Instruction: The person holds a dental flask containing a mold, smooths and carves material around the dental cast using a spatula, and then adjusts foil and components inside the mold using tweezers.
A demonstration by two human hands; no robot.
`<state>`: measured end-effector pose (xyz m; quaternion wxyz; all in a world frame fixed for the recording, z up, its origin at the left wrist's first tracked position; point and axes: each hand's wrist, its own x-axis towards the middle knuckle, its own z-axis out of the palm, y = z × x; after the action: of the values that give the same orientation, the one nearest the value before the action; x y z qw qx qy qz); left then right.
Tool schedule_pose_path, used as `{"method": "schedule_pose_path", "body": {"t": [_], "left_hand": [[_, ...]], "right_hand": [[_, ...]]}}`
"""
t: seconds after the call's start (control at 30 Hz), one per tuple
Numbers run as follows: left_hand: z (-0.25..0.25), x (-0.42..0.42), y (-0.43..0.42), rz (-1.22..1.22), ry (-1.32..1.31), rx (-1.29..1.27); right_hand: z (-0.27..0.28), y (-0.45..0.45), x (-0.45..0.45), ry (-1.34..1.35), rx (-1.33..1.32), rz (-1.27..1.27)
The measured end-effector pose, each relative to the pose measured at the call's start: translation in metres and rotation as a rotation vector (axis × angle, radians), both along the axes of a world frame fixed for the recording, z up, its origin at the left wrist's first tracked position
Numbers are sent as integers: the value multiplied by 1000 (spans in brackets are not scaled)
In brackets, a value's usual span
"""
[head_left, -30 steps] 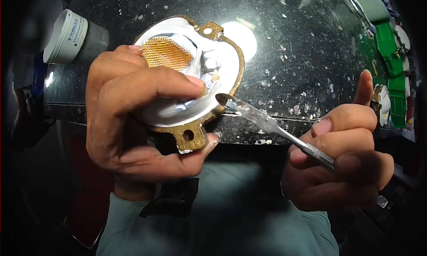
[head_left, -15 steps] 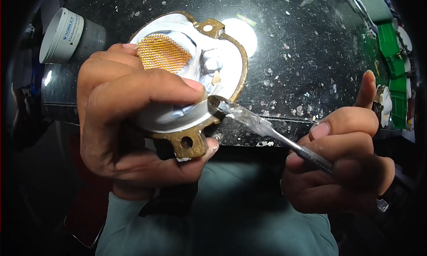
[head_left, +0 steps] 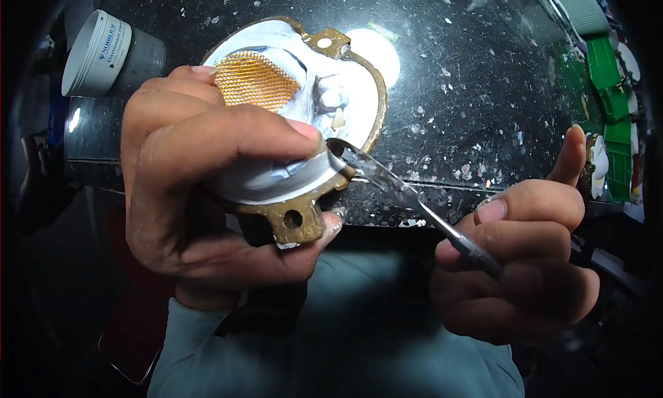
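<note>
You're at what looks like a dental workshop: there's your black worktop [head_left: 449, 115], flecked with white debris [head_left: 464, 171], a tub [head_left: 97, 59] lettered "NOBILIUM", and white tooth shapes [head_left: 333, 94] in a brass-coloured flask [head_left: 309, 223].

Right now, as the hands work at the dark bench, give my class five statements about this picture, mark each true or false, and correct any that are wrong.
1. The left hand grips a brass-coloured frame. True.
2. The right hand is empty. False: it holds a metal spatula.
3. A piece of gold-coloured mesh is set within the frame's outline. True.
4. The white tub is at the right side of the picture. False: it is at the left side.
5. The blade end of the spatula points towards the frame, not away from it. True.
</note>
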<state>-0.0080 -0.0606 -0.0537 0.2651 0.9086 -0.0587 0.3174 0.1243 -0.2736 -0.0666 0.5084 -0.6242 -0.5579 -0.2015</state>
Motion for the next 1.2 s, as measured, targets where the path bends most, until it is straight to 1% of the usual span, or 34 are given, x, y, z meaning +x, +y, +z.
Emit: {"method": "schedule_pose_path", "body": {"t": [0.13,0.43,0.57,0.77,0.83,0.87,0.93,1.0,1.07,1.13,1.2], "left_hand": [[-8,2,-3,56,-75,-5],[-6,1,-1,33,-44,-11],[-7,1,-3,36,-55,-20],[-4,-1,1,5,-14,-10],[-5,0,0,18,-31,-22],[-6,0,-1,24,-39,-19],[-6,1,-1,30,-55,-18],[-6,3,-2,31,-67,-28],[-8,3,-5,36,-79,-49],[-8,3,-5,29,-83,-56],[-7,4,-3,15,-85,-49]], "right_hand": [[-4,-3,-2,28,27,8],[-5,-3,3,24,-9,40],[-3,-10,6,28,-83,51],[1,-3,5,-48,-92,33],[-5,-3,3,-17,-33,20],[-17,-3,-2,21,38,3],[-17,-5,-2,46,36,18],[-3,-8,4,15,-64,57],[-1,-3,4,-31,-77,48],[-1,-1,5,-5,-49,46],[3,-6,8,101,-22,72]]}}
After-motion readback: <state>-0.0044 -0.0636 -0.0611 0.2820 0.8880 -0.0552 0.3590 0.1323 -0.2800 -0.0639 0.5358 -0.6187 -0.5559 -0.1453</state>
